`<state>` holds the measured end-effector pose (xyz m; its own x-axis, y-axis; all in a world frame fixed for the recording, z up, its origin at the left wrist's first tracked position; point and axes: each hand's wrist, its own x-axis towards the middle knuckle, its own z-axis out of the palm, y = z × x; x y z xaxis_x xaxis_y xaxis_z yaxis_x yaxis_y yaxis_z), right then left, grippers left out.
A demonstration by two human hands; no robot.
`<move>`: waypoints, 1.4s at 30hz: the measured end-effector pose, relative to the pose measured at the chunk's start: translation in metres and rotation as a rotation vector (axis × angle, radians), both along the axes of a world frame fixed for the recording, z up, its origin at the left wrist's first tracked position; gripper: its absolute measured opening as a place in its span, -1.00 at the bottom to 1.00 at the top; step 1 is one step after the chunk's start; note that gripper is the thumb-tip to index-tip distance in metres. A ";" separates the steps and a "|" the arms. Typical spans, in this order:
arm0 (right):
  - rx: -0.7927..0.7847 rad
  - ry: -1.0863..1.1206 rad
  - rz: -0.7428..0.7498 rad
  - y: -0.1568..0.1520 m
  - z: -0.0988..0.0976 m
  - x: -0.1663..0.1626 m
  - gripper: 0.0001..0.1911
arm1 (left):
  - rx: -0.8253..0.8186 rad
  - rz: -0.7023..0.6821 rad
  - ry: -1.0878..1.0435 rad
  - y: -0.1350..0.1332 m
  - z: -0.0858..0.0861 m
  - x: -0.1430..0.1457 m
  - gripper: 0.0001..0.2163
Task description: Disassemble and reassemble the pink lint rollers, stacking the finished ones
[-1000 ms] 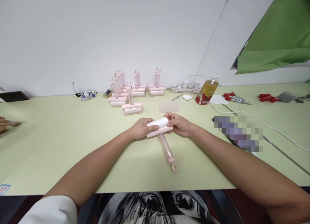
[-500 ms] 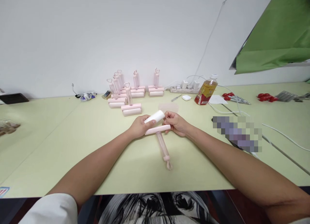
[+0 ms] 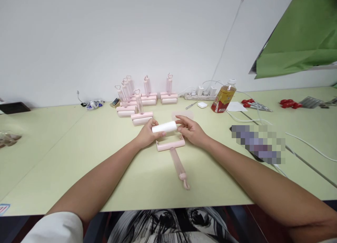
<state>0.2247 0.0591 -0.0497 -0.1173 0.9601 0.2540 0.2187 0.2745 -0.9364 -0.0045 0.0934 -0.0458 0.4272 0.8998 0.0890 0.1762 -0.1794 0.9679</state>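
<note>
My left hand [image 3: 147, 134] is closed around the left part of a white lint roller refill [image 3: 165, 126], thumb along its near side. At the refill's right end is my right hand [image 3: 191, 130], its fingers apart, with fingertips close to or touching that end. Just below lies a pink lint roller handle [image 3: 171, 145] on the table, its open frame facing away from me. The clear pink grip and hook of this handle point toward me. Refill and frame are apart. A pale translucent pink piece [image 3: 183, 114] lies behind my right hand.
Several assembled pink lint rollers [image 3: 142, 118] stand at the back left. Toward the wall are a power strip [image 3: 200, 96], a white square case [image 3: 202, 105] and a drink bottle [image 3: 223, 96]. Red-handled tools [image 3: 258, 105] and white cables lie right, near a pixelated item [image 3: 256, 143].
The white refill has come away from the handle's frame and turned more level. The handle now lies lower, nearer me, and my right hand has opened its fingers.
</note>
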 end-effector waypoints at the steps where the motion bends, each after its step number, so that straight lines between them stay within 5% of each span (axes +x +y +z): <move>1: -0.005 0.015 0.028 0.000 0.000 0.001 -0.45 | 0.006 0.004 0.000 0.000 0.000 0.000 -0.49; 8: -0.035 0.085 0.076 0.001 0.001 0.001 -0.67 | 0.030 0.031 -0.124 0.005 -0.007 0.001 -0.48; 14: -0.075 0.125 0.146 0.001 -0.003 -0.001 -0.49 | -0.019 0.074 -0.217 0.005 -0.008 0.004 -0.46; 42: -0.126 0.024 0.116 -0.002 -0.002 -0.004 -0.65 | -0.085 0.155 -0.159 0.004 -0.006 0.008 -0.45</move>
